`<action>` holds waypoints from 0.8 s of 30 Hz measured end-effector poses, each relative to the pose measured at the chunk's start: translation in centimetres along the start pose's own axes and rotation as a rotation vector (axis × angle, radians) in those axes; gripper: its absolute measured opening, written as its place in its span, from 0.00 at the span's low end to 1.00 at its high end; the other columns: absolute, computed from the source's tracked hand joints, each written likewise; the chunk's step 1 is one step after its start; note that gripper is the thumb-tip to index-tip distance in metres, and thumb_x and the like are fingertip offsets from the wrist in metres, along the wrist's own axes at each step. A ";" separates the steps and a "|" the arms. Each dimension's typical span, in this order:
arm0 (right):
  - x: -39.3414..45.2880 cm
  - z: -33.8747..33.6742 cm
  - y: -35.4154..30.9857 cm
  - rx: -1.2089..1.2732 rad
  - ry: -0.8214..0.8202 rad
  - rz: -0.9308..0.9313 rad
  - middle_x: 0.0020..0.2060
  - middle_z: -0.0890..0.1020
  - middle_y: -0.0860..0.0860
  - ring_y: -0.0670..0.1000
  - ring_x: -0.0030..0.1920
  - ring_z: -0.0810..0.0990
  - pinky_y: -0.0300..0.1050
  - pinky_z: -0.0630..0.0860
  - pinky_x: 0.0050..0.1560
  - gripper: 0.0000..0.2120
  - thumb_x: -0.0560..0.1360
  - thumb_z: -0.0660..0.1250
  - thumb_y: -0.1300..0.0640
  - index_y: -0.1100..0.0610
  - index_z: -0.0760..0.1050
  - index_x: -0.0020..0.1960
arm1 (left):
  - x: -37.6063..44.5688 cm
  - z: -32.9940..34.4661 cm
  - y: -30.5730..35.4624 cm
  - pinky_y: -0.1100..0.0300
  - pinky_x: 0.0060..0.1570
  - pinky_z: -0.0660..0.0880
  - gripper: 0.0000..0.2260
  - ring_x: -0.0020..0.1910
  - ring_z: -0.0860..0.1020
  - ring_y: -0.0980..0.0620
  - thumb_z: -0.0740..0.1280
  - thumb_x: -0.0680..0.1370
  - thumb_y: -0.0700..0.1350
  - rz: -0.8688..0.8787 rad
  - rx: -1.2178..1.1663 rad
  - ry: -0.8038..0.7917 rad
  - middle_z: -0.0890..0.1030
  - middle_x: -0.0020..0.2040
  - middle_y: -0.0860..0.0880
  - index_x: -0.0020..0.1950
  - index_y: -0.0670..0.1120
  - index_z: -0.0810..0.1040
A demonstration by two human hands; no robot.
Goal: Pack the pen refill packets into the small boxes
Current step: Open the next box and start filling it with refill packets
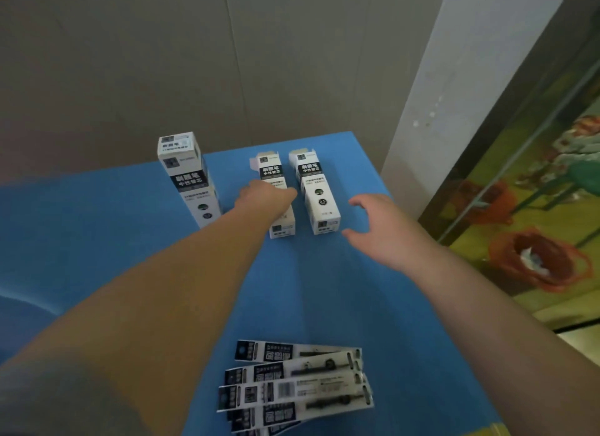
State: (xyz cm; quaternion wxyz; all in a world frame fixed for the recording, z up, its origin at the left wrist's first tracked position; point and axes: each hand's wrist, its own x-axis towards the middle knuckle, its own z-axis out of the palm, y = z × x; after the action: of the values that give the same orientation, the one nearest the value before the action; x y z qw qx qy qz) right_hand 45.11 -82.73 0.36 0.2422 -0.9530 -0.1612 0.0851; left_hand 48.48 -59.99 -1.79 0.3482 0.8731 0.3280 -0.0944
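Observation:
Three white and black small boxes are on the blue table [97, 224]. The left box [188, 175] stands upright with its top closed. The middle box [274, 175] and the right box [316, 192] lie flat with their far flaps open. My left hand [264, 197] grips the middle box from above. My right hand [380, 221] hovers just right of the right box, fingers spread and holding nothing. Several pen refill packets [295, 387] lie fanned in a pile near the front edge.
A grey wall stands behind the table, with a white pillar [454, 78] at the right. Beyond the table's right edge the floor holds a red net bag [535, 260].

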 end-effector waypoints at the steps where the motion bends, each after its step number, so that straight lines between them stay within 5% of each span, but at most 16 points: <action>1: -0.1 -0.1 0.1 0.001 -0.002 -0.003 0.69 0.72 0.51 0.52 0.67 0.74 0.48 0.70 0.69 0.28 0.75 0.71 0.48 0.52 0.68 0.73 | 0.2 0.1 0.0 0.52 0.48 0.79 0.30 0.50 0.78 0.43 0.66 0.66 0.59 -0.015 0.025 -0.003 0.76 0.57 0.43 0.63 0.45 0.73; 5: -0.4 -0.2 0.2 -0.008 -0.007 -0.008 0.70 0.71 0.50 0.52 0.68 0.73 0.49 0.70 0.69 0.28 0.76 0.71 0.47 0.51 0.68 0.73 | 0.3 0.3 -0.4 0.50 0.53 0.80 0.23 0.49 0.78 0.43 0.69 0.72 0.53 -0.011 0.030 0.014 0.74 0.58 0.42 0.62 0.42 0.73; 10: -0.6 -0.3 -0.3 -0.027 -0.019 -0.010 0.70 0.71 0.50 0.51 0.67 0.74 0.51 0.72 0.67 0.28 0.76 0.70 0.47 0.50 0.68 0.73 | -2.2 -0.1 -1.2 0.56 0.35 0.74 0.18 0.42 0.75 0.50 0.71 0.75 0.46 0.067 -0.207 0.050 0.75 0.49 0.46 0.60 0.42 0.70; 13: -0.9 -0.2 -1.0 -0.024 0.003 -0.022 0.68 0.73 0.50 0.52 0.65 0.76 0.53 0.74 0.65 0.26 0.76 0.70 0.47 0.50 0.69 0.72 | -5.4 -0.5 -2.3 0.54 0.39 0.73 0.19 0.44 0.74 0.49 0.71 0.75 0.44 0.155 -0.281 0.092 0.72 0.46 0.51 0.60 0.46 0.65; 16: -1.6 0.2 -1.8 -0.019 0.029 -0.041 0.66 0.74 0.50 0.53 0.64 0.76 0.53 0.75 0.63 0.25 0.76 0.69 0.48 0.51 0.70 0.71 | -8.8 -1.0 -4.3 0.54 0.42 0.77 0.19 0.47 0.77 0.52 0.72 0.75 0.46 0.269 -0.327 0.082 0.75 0.50 0.52 0.59 0.51 0.65; 20: -3.1 1.5 -3.1 -0.007 0.008 -0.082 0.66 0.74 0.50 0.53 0.66 0.75 0.55 0.74 0.66 0.25 0.76 0.70 0.48 0.51 0.71 0.71 | -12.2 -2.1 -7.4 0.64 0.43 0.72 0.25 0.52 0.77 0.58 0.75 0.73 0.57 0.445 -0.366 0.105 0.77 0.56 0.55 0.65 0.53 0.69; 24: -5.2 3.1 -4.4 -0.001 -0.076 -0.163 0.67 0.74 0.49 0.50 0.66 0.75 0.50 0.73 0.67 0.24 0.76 0.70 0.48 0.51 0.72 0.70 | -14.6 -3.4 -10.1 0.69 0.42 0.72 0.20 0.48 0.79 0.61 0.71 0.75 0.58 0.536 -0.400 0.118 0.81 0.52 0.56 0.63 0.52 0.73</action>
State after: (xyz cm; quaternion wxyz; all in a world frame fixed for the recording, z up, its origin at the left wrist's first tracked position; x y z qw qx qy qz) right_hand 38.35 -79.59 0.27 0.2414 -0.9329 -0.2472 0.1012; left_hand 30.67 -59.66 0.93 0.5055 0.8465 0.1185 0.1174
